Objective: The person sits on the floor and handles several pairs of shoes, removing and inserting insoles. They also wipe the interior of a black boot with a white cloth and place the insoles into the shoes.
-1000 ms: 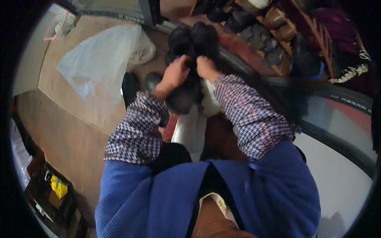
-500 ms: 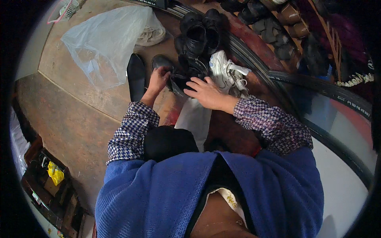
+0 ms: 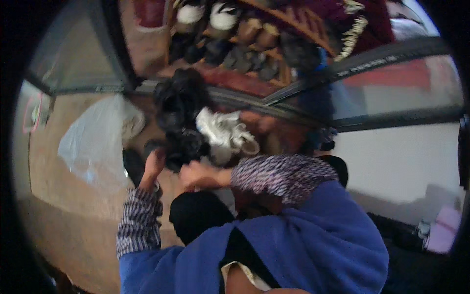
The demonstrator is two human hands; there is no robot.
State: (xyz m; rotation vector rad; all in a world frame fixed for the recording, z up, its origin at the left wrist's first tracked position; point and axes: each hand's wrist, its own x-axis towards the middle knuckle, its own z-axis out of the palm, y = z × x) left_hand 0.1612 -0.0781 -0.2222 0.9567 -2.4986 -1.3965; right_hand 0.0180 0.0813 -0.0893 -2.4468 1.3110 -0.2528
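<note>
Shoes (image 3: 181,100), black and bunched, on the floor (image 3: 63,193) by the door track (image 3: 235,100), with white sneakers (image 3: 221,131) just to their right. See left hand (image 3: 154,165) at a dark grey shoe (image 3: 154,145) beside the pile, right hand (image 3: 198,174) with fingers curled on the pile's near side; both blurred, can't tell any grip on either. See clear plastic bag (image 3: 95,142) spread left of left hand.

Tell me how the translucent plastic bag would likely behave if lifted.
The translucent plastic bag looks thin and creased, so it would probably sag and crumple. Its see-through film suggests little weight. The pale object at its right edge might drag along.
</note>
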